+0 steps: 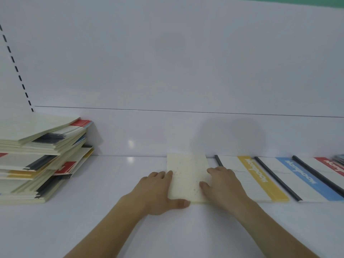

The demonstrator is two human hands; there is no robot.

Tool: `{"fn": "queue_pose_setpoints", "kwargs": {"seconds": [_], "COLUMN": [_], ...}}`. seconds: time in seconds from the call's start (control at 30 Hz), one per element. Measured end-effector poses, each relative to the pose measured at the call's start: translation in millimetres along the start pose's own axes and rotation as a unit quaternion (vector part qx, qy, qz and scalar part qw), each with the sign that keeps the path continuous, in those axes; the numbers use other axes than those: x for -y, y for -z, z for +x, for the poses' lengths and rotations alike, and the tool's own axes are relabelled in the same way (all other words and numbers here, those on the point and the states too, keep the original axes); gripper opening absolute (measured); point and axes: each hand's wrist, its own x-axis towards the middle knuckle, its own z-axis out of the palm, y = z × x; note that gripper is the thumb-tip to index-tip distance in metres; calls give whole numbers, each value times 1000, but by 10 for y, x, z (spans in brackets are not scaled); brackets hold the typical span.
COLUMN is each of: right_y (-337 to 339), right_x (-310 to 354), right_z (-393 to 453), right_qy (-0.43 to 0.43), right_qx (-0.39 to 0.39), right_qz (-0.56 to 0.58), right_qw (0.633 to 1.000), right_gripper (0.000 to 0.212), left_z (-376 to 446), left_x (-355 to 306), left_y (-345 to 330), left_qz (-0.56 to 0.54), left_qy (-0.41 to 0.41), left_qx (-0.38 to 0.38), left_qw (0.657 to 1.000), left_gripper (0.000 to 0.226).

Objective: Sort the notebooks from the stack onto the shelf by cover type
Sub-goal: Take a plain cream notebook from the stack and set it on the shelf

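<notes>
A cream notebook (187, 175) with a plain speckled cover lies flat on the white shelf (111, 183), its far edge against the back panel. My left hand (158, 190) lies along its left edge, with the thumb across the near corner. My right hand (221, 185) rests flat on its right side with fingers straight. To the right lie a yellow-striped notebook (260, 179), a blue-striped notebook (301, 177) and a red-striped notebook (329, 168). An untidy stack of notebooks (37, 157) stands at the far left.
The white back panel (167, 71) rises behind the shelf. A slotted upright (16, 67) runs up at the far left. A bare stretch of shelf lies between the stack and the cream notebook.
</notes>
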Motion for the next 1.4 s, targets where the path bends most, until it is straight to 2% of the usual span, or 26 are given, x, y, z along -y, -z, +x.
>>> {"fn": "queue_pose_setpoints", "kwargs": {"seconds": [0.07,0.17,0.27,0.37,0.53,0.73,0.87,0.97,1.03,1.07,1.17,1.4], "right_y": [6,-14,-61,-105,3,163,195,275,327,343,357,297], "right_x": [43,168,370,657,1396,2508,3119,3454,3608,3661,3774,3753], "right_z": [-28,-44,-50,-88,-200,-405,-453,-394,-333,-306,-262,-173], "right_qy": [30,89,127,164,226,235,224,156,100,74,17,-4], "right_qx": [-46,-100,-100,-106,-150,-144,-118,-69,-13,18,80,95], "right_qz": [5,-4,3,9,55,148,223,290,341,360,383,389], "right_qw": [998,991,987,981,961,950,941,942,935,930,920,916], "right_gripper": [47,55,59,60,57,50,41,54,57,54,46,36], "left_z": [-46,-134,-285,-478,-900,-1465,-1755,-1832,-1822,-1816,-1857,-1890], "left_x": [5,50,146,355,764,1474,2164,2551,2674,2701,2705,2775], "left_y": [15,66,152,250,560,1009,1273,1481,1517,1486,1375,1218], "left_qz": [-32,-9,41,39,30,27,45,38,56,62,53,-22], "left_qy": [19,52,78,79,56,58,158,258,268,256,215,89], "left_qx": [-23,-115,-191,-266,-422,-532,-519,-399,-306,-287,-311,-444], "left_qw": [999,992,978,960,904,844,839,879,912,921,924,891], "left_gripper": [103,86,74,56,39,31,38,56,67,67,58,47]}}
